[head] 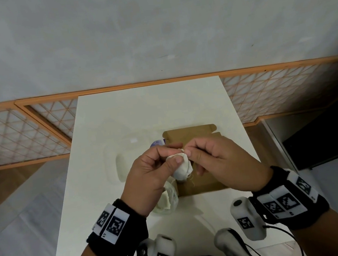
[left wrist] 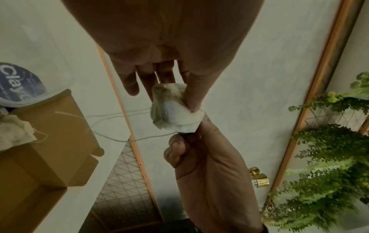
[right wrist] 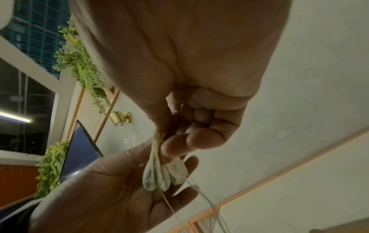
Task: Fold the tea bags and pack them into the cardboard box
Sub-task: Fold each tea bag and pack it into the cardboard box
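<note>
Both wrists wear black fabric bands (head: 117, 232) w/ white tags printed w/ black square-code markers. Beside each band, toward the body, sits a white padded cam unit (head: 248, 220), also marker-tagged. Thin black cable runs from right-side unit. Hands bare.

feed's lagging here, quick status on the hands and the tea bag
Left hand and right hand both pinching one tea bag. Held above the open cardboard box. Nothing in the way.

The head camera looks steeply down from above onto a white table (head: 153, 112), both hands mid-frame. Each wrist camera peers close along its own palm, angled up toward wall and plants. All three share the tea bag (head: 182, 166) between the fingers.
</note>
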The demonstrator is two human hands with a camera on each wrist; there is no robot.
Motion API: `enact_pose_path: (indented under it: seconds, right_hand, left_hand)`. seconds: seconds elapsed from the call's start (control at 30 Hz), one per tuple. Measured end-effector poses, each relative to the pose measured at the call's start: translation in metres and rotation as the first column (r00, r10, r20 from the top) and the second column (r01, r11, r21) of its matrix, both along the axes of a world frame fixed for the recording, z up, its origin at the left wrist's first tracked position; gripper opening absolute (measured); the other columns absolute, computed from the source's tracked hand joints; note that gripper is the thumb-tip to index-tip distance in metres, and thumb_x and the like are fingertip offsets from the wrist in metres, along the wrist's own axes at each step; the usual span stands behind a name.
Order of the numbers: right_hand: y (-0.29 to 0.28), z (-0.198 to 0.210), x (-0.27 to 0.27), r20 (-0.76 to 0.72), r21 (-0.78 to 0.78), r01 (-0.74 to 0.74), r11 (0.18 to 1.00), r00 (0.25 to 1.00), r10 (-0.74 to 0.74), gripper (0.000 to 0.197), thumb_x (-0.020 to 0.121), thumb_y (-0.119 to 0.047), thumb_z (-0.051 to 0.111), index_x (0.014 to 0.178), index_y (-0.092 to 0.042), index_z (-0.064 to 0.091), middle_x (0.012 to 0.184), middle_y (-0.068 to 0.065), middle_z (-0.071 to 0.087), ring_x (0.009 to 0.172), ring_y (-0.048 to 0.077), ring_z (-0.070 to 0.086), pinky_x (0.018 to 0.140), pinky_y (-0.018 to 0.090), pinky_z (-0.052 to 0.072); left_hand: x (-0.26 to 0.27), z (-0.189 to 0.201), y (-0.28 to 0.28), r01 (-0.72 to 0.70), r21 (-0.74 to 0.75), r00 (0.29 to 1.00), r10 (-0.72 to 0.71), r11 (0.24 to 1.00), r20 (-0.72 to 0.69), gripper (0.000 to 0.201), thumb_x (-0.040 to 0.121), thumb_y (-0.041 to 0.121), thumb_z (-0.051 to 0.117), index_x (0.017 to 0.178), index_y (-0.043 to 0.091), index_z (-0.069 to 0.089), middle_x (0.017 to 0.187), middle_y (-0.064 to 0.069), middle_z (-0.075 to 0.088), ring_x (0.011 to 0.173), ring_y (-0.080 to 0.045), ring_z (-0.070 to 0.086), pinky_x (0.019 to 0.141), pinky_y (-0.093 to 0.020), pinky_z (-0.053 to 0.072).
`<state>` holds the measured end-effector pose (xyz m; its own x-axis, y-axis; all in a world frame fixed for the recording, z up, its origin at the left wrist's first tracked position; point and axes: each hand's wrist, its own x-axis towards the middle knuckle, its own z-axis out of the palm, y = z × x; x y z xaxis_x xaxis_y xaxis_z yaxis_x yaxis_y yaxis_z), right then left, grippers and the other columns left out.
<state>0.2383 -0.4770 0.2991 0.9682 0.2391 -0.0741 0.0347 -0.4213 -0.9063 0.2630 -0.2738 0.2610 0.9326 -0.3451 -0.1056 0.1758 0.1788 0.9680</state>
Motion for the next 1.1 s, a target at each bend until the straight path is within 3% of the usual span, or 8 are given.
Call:
enact_pose_path:
  seconds: [0.2, 0.27, 0.43, 0.53, 0.67, 0.87, 1.0, 1.1]
  right_hand:
    - [0.005, 0.001, -0.001, -0.055, 0.145, -0.035, 0.989, 0.998, 0.043, 0.012, 0.105, -0.023, 0.062, 0.098, -0.016, 0.070, 0.076, 0.004, 0.065, 0.069, 0.017, 0.061, 0.068, 0.027, 0.055]
    - [0.006, -0.001, -0.001, -0.066, 0.188, -0.031, 0.982, 0.997, 0.044, 0.010, 0.103, -0.024, 0.065, 0.100, -0.017, 0.071, 0.082, 0.014, 0.065, 0.072, 0.019, 0.060, 0.070, 0.032, 0.056]
    - [0.007, -0.016, 0.001, -0.088, 0.214, -0.051, 0.976, 0.994, 0.071, 0.003, 0.097, -0.023, 0.071, 0.098, -0.021, 0.069, 0.083, 0.002, 0.067, 0.075, 0.022, 0.060, 0.072, 0.046, 0.053]
    - [0.002, -0.025, 0.003, -0.070, 0.104, -0.034, 0.994, 0.997, 0.042, 0.006, 0.097, -0.028, 0.069, 0.097, -0.022, 0.069, 0.080, 0.004, 0.067, 0.070, 0.024, 0.061, 0.067, 0.047, 0.054]
    - [-0.013, -0.038, 0.001, -0.018, -0.147, 0.004, 0.989, 1.000, -0.007, 0.009, 0.102, -0.026, 0.066, 0.093, -0.025, 0.065, 0.068, -0.015, 0.056, 0.059, 0.005, 0.046, 0.057, 0.020, 0.039]
    - [-0.040, -0.085, -0.005, -0.059, -0.542, -0.048, 0.839, 0.998, 0.019, 0.013, 0.105, -0.030, 0.058, 0.092, -0.033, 0.056, 0.067, -0.015, 0.054, 0.062, 0.006, 0.051, 0.057, 0.020, 0.034]
    - [-0.040, -0.137, -0.002, -0.182, -0.559, -0.090, 0.824, 0.983, -0.016, 0.009, 0.104, -0.028, 0.057, 0.096, -0.025, 0.059, 0.084, -0.010, 0.063, 0.079, 0.011, 0.059, 0.065, 0.023, 0.045]
    - [-0.026, -0.175, 0.009, -0.279, -0.531, -0.148, 0.834, 0.960, -0.007, 0.012, 0.105, -0.028, 0.056, 0.094, -0.025, 0.059, 0.087, -0.006, 0.064, 0.082, 0.015, 0.061, 0.065, 0.021, 0.041]
  left_hand:
    - [0.000, -0.005, -0.001, -0.027, -0.080, 0.996, 0.021, 0.996, -0.085, 0.010, 0.089, 0.015, 0.075, 0.099, 0.012, 0.078, 0.106, -0.010, 0.078, 0.099, -0.018, 0.072, 0.082, -0.022, 0.056]
    - [0.001, -0.006, -0.001, -0.034, -0.096, 0.994, 0.024, 0.995, -0.102, 0.009, 0.089, 0.016, 0.075, 0.097, 0.018, 0.079, 0.098, -0.007, 0.077, 0.093, -0.016, 0.070, 0.079, -0.023, 0.055]
    - [0.001, -0.007, 0.000, -0.003, -0.096, 0.993, -0.008, 0.995, -0.116, 0.013, 0.085, 0.015, 0.071, 0.091, 0.024, 0.079, 0.088, -0.001, 0.074, 0.086, -0.017, 0.068, 0.078, -0.028, 0.056]
    - [0.001, -0.013, 0.002, -0.008, -0.058, 0.994, 0.002, 0.998, -0.109, 0.016, 0.083, 0.015, 0.076, 0.099, 0.018, 0.075, 0.090, -0.004, 0.071, 0.087, -0.017, 0.066, 0.080, -0.026, 0.056]
    - [0.002, -0.023, 0.010, -0.057, 0.039, 0.993, 0.061, 0.998, -0.105, 0.023, 0.088, 0.002, 0.076, 0.110, 0.004, 0.069, 0.090, -0.001, 0.068, 0.088, -0.012, 0.063, 0.081, -0.018, 0.053]
    - [-0.010, -0.050, 0.046, -0.112, 0.236, 0.978, 0.149, 0.965, -0.146, 0.012, 0.091, 0.001, 0.073, 0.103, 0.002, 0.070, 0.078, 0.008, 0.069, 0.071, -0.005, 0.063, 0.068, -0.013, 0.050]
    - [-0.028, -0.071, 0.070, -0.124, 0.366, 0.961, 0.204, 0.922, -0.188, 0.008, 0.091, 0.002, 0.074, 0.099, 0.002, 0.072, 0.077, 0.008, 0.073, 0.069, -0.002, 0.066, 0.066, -0.011, 0.049]
    - [-0.043, -0.087, 0.089, -0.105, 0.465, 0.944, 0.236, 0.879, -0.233, 0.007, 0.091, 0.008, 0.077, 0.096, 0.009, 0.074, 0.076, 0.007, 0.073, 0.069, -0.003, 0.064, 0.069, -0.015, 0.050]
